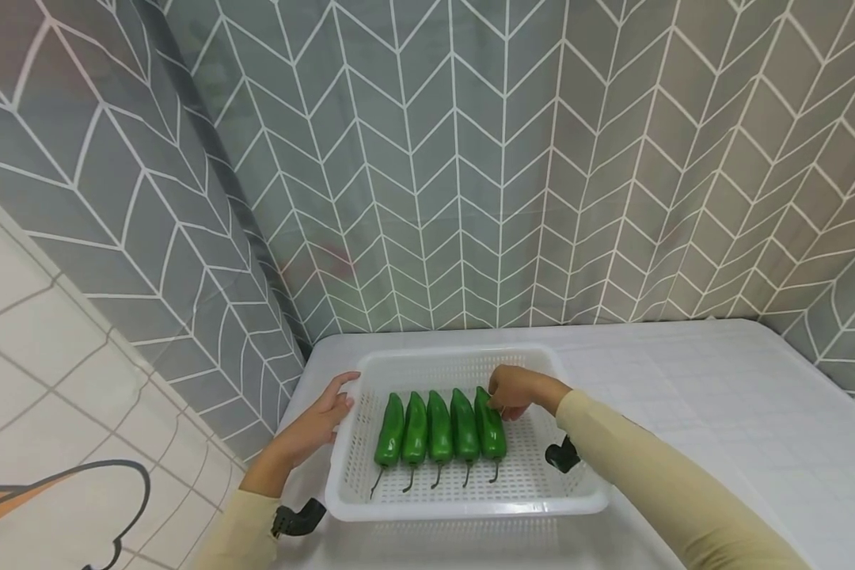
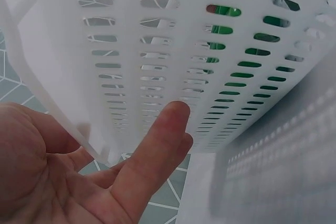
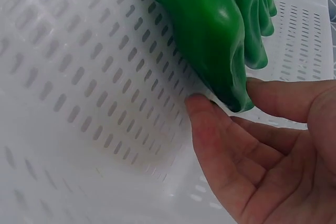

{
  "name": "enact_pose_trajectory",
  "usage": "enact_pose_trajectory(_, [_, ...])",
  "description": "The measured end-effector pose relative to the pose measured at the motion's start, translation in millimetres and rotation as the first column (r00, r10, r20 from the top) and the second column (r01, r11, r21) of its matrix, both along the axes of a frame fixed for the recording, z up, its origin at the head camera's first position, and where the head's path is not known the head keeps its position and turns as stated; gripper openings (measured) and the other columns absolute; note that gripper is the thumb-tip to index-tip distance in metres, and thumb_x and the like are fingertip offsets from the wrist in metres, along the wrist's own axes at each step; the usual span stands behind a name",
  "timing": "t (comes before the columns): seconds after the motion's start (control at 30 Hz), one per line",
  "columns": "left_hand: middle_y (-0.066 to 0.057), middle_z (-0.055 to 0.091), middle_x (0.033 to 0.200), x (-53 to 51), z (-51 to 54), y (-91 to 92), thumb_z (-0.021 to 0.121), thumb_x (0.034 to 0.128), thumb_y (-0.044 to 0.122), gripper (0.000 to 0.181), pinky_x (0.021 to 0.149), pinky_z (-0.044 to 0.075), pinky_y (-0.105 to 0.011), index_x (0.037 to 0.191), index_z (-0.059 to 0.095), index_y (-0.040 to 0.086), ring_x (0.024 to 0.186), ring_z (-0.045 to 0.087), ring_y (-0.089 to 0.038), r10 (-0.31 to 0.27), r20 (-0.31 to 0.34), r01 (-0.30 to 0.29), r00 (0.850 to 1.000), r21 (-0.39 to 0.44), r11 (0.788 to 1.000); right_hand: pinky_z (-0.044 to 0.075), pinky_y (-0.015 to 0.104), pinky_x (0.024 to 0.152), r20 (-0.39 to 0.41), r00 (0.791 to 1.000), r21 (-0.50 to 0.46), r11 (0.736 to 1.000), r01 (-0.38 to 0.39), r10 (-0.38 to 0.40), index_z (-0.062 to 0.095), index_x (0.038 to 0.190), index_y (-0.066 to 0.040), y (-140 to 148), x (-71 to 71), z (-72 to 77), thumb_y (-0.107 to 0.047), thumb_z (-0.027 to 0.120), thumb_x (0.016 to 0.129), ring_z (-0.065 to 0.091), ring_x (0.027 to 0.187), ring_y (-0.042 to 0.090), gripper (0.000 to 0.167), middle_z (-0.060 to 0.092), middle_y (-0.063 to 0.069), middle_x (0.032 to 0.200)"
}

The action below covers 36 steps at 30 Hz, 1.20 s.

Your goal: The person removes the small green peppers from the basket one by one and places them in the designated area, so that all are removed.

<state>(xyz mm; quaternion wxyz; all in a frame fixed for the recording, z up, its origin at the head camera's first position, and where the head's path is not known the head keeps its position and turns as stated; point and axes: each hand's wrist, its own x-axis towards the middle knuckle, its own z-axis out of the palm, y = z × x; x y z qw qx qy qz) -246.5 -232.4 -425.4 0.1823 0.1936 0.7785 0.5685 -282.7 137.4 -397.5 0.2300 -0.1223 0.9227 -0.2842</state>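
A: "5 peppers (image 1: 439,427) lay in a row in the basket (image 1: 463,511), and the right hand (image 1: 516,389) pinched the end pepper (image 1: 489,431) by its tip!"
B: "Presumably the easiest reach! The left hand (image 1: 317,423) lay loose, uncurled against the basket's side, probably steadying it."

Grey chevron-patterned curtains (image 1: 480,190) hang behind a white-covered table (image 1: 691,396).

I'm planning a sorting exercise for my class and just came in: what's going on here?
A person is handling green peppers. Their right hand has its thumb and fingers about the tip of the rightmost pepper, while their left hand holds the left rim of the white basket. All five peppers lie in a row inside it, stems toward the person.
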Motion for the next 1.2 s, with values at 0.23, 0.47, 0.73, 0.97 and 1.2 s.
enact_pose_trajectory(0.23, [-0.030,0.037,0.148,1.6,-1.9,-0.3,0.032,0.1136,0.027,0.051,0.083,0.058,-0.048,0.159,0.011,0.018,0.118,0.060,-0.036,-0.006,0.000,0.006,1.000,0.003,1.000,0.061,0.034,0.065,0.027,1.000,0.015,1.000,0.010,-0.010,0.071,0.106,0.009,-1.9,0.5,-4.8,-0.003,0.064,0.098,0.072,0.070,0.023,0.016,0.070,0.009,0.075])
enact_pose_trajectory(0.47, [-0.030,0.038,0.148,0.6,-2.0,-2.1,0.033,0.1134,0.028,0.052,0.083,0.058,-0.049,0.159,0.011,0.018,0.118,0.060,-0.037,-0.005,-0.012,0.005,1.000,-0.014,1.000,0.061,0.035,0.066,0.072,0.997,-0.025,0.999,0.031,-0.029,0.071,0.107,0.006,-2.0,1.0,-7.2,-0.004,0.062,0.099,0.072,0.072,0.023,0.015,0.070,0.009,0.077])
enact_pose_trajectory(0.73, [-0.030,0.037,0.149,-0.9,-3.2,-2.3,0.034,0.1133,0.029,0.053,0.083,0.058,-0.050,0.160,0.011,0.019,0.119,0.060,-0.038,-0.009,-0.013,0.009,1.000,-0.018,1.000,0.061,0.035,0.066,0.076,0.997,-0.056,0.998,0.029,-0.025,0.071,0.107,0.007,-2.1,1.0,-8.3,-0.003,0.062,0.099,0.072,0.072,0.024,0.015,0.070,0.009,0.076])
enact_pose_trajectory(0.97, [-0.031,0.037,0.148,-0.9,-3.1,-0.7,0.035,0.1132,0.029,0.053,0.084,0.058,-0.050,0.159,0.011,0.019,0.119,0.060,-0.038,-0.004,-0.011,0.004,1.000,-0.010,1.000,0.061,0.036,0.066,0.068,0.997,-0.081,0.996,0.028,-0.023,0.069,0.110,0.008,-0.4,0.9,-6.3,-0.002,0.062,0.098,0.070,0.071,0.023,0.017,0.069,0.010,0.078])
enact_pose_trajectory(1.2, [-0.030,0.038,0.148,-2.3,-4.8,-1.5,0.035,0.1132,0.029,0.053,0.083,0.058,-0.049,0.159,0.011,0.019,0.118,0.061,-0.037,-0.005,-0.014,0.005,1.000,-0.005,1.000,0.061,0.037,0.066,0.064,0.997,-0.107,0.994,0.039,-0.032,0.068,0.114,0.009,1.2,1.5,-2.5,-0.002,0.061,0.098,0.071,0.071,0.023,0.020,0.069,0.010,0.079])
